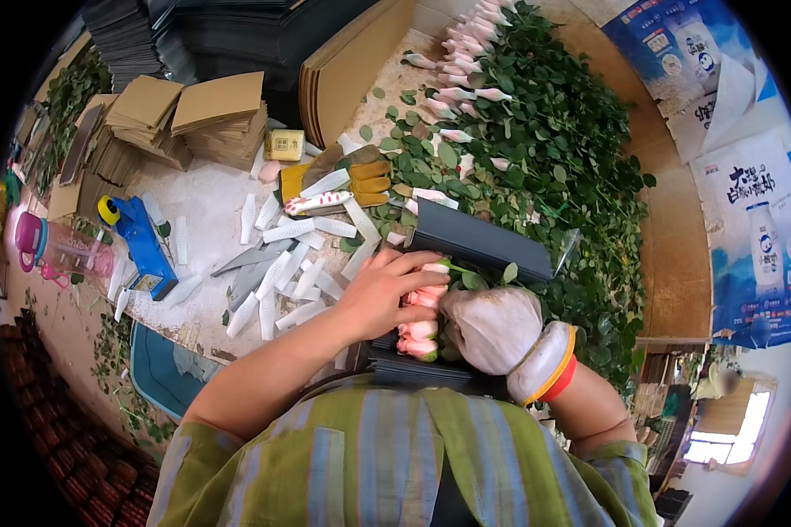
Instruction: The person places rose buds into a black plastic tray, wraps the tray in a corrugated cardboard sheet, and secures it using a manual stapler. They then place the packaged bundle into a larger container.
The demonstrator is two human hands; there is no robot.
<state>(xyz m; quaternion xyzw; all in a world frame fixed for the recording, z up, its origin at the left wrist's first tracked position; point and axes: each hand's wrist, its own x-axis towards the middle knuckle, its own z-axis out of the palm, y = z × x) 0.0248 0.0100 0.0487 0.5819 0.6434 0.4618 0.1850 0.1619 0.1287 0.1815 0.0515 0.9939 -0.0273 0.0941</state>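
Note:
My bare left hand (385, 293) rests with spread fingers over a row of pink rose heads (418, 339), its fingertips touching the blooms. My right hand (494, 326), in a whitish work glove, lies against the right side of the roses, over their stems; its fingers are largely hidden. Under the roses is a stack of dark sheets (422, 370) at my body. A dark folded board (480, 240) stands just beyond the hands. Many white foam net sleeves (290, 229) lie scattered to the left, around grey scissors-like blades (254, 267).
A leafy heap of rose stems (540, 112) with pale pink buds fills the right side, beside a cardboard wall (675, 263). Yellow-brown gloves (369, 181), a blue tape dispenser (144, 247), a pink bottle (72, 250) and cardboard stacks (221, 125) stand left and behind. A blue bin (161, 369) sits below the table edge.

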